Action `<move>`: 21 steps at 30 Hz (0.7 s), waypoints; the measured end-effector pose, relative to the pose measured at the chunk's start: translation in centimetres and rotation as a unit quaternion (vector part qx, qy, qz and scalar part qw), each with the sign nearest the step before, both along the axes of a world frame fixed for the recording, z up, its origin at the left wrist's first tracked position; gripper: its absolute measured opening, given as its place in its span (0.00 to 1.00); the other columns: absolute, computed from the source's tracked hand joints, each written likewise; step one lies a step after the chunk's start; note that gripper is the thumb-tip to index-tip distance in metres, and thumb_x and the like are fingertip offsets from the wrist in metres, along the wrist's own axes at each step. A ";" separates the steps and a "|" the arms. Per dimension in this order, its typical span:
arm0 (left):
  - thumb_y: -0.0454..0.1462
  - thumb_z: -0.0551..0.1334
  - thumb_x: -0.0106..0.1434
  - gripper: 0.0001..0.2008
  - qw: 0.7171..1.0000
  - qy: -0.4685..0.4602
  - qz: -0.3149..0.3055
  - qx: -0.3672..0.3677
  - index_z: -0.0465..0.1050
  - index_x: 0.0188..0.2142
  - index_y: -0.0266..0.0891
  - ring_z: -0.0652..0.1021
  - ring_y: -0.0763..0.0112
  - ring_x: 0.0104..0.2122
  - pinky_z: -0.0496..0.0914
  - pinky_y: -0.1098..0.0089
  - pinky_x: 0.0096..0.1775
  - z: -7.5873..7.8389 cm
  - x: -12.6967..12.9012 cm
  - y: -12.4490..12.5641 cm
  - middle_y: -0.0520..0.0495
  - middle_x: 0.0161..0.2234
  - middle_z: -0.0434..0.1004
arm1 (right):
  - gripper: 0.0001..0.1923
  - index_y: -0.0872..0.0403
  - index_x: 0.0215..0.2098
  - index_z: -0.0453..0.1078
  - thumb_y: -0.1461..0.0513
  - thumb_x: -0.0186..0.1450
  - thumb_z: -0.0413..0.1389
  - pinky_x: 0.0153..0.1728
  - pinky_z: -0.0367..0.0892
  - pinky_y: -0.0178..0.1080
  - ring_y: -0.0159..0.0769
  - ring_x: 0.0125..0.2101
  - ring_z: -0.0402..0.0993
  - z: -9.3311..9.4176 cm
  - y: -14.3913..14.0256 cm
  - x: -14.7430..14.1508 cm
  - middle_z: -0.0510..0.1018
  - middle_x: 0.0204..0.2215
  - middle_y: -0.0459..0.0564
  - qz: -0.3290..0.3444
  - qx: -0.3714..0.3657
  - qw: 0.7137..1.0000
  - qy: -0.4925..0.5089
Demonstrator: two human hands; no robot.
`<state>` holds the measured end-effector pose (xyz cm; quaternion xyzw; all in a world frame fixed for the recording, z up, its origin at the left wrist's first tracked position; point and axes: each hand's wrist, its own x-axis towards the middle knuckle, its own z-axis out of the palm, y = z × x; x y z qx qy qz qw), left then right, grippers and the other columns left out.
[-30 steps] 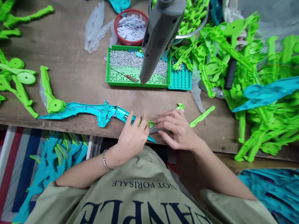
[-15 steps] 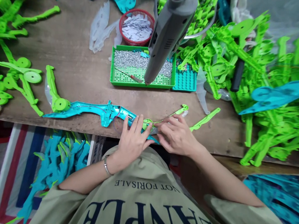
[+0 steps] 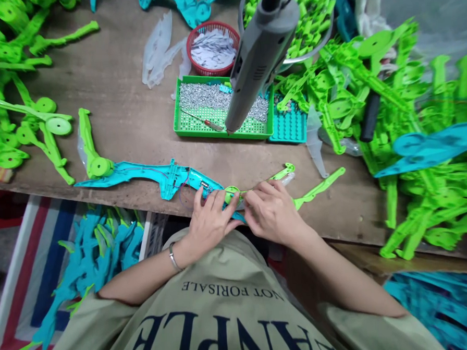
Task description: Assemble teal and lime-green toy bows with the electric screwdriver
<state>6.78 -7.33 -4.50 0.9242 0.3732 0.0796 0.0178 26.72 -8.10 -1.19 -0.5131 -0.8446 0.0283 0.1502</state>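
Near the front edge of the bench (image 3: 117,123): toy bow (image 3: 155,175), lying crosswise, with left hand (image 3: 210,220) and right hand (image 3: 272,213) side by side on its right end. Behind the hands: screw tray (image 3: 199,125), with hanging screwdriver (image 3: 260,53) above it. Behind the tray: small basket (image 3: 212,47). Right of the tray: heap of plastic parts (image 3: 390,109). At far left: more parts (image 3: 14,103). Below the bench, left: pile of pieces (image 3: 96,250) on the floor.

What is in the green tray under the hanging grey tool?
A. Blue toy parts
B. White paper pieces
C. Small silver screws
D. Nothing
C: the green tray holds a heap of small silver screws, behind the hanging grey tool.
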 end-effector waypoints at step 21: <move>0.53 0.62 0.69 0.30 0.999 0.029 0.005 -0.036 0.68 0.66 0.45 0.75 0.48 0.53 0.61 0.43 0.61 1.4 0.4 0.4 0.33 0.57 0.73 | 0.03 0.50 0.40 0.72 0.62 0.68 0.56 0.41 0.69 0.46 0.45 0.37 0.81 -1.8 -6.0 8.9 0.85 0.36 0.50 -0.265 -0.005 0.961 0.082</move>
